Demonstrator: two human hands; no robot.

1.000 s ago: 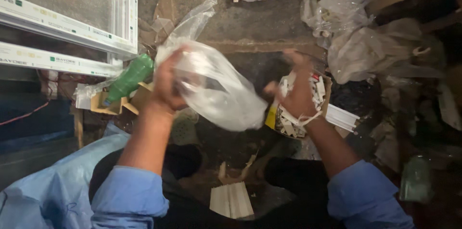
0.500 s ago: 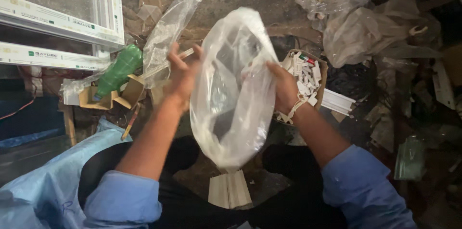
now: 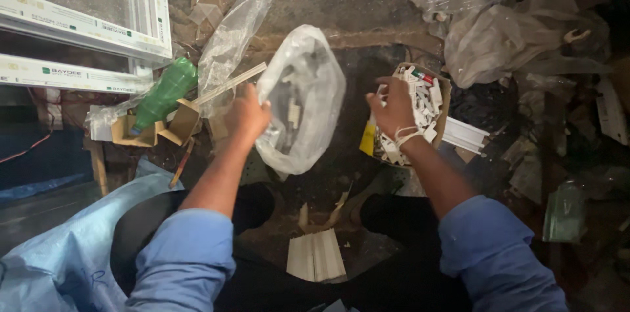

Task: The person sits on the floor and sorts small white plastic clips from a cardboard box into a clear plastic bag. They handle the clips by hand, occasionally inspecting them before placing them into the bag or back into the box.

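We see the left hand [image 3: 246, 115] pinching the rim of a clear plastic bag [image 3: 300, 99] to hold its mouth open over the floor, while the right hand [image 3: 394, 105] reaches into a cardboard box [image 3: 441, 99] of small white pieces (its grip hidden, so we cannot tell).

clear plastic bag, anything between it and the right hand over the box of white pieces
Nothing visible does. The clear plastic bag hangs from the left hand; only bare dark floor separates it from the right hand over the cardboard box.
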